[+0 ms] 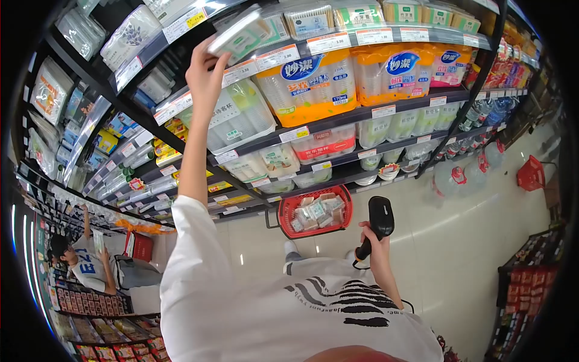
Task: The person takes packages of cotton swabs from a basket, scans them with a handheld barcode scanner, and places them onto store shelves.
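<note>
My left hand is raised to the upper shelf, its fingers closed on a small flat white-and-green pack. The pack is tilted, just in front of similar small packs standing in a row behind the price labels. What is inside the held pack I cannot make out. Lower down, my right hand grips the handle of a black barcode scanner, held upright over the floor. Between the shelf and my feet stands a red basket with several small packs in it.
Orange bags of plastic cups fill the shelf below. Large water bottles and another red basket stand on the floor to the right. Another person is at the shelves on the left. Red goods are stacked behind right.
</note>
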`<state>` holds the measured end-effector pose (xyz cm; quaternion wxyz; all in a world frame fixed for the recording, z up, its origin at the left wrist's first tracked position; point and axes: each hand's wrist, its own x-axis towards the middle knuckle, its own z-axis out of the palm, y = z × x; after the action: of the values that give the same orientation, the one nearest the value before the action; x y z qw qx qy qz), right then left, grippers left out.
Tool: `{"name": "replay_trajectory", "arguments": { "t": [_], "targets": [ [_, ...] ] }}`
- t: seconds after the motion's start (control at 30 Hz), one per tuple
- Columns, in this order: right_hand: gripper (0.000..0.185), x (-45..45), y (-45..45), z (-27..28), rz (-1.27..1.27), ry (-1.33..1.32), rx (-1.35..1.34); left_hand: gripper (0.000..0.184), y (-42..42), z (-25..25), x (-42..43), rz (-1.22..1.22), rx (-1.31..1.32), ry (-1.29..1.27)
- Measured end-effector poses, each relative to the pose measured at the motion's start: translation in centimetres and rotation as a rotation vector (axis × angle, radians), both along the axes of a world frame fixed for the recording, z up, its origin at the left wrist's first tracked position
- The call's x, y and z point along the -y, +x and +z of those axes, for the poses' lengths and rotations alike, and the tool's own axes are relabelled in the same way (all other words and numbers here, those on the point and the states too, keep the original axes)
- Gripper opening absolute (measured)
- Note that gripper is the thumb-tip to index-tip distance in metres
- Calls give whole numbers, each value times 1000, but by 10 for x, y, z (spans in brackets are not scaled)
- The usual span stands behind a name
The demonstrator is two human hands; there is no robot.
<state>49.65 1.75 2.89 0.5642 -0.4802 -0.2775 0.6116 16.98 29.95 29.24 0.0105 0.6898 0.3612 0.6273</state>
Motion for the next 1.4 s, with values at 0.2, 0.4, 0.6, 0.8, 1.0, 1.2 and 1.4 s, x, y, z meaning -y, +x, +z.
{"name": "replay_trajectory", "arguments": {
  "t": [0.2, 0.4, 0.6, 0.8, 1.0, 1.2, 1.4],
  "targets": [
    [19, 18, -14, -11, -43, -74, -54, 47, 14, 11, -59, 172, -352, -197],
    [17, 27, 3, -6, -65, -66, -15, 54, 9, 7, -76, 283, -584, -137],
    [17, 31, 19, -9, -65, -82, 22, 60, 40, 10, -76, 491, -671, 92],
    [17, 29, 13, -10, -68, -88, -4, 60, 54, -6, -107, 560, -669, -29],
    [20, 32, -1, -14, -29, -110, 16, 64, 61, -20, -106, 671, -636, 100],
    [20, 39, -8, -16, -58, -100, -9, 63, 66, -16, -92, 665, -527, 121],
    [19, 47, 1, -17, -85, -98, 12, 61, 84, -51, -26, 463, -458, 370]
  ]
}}
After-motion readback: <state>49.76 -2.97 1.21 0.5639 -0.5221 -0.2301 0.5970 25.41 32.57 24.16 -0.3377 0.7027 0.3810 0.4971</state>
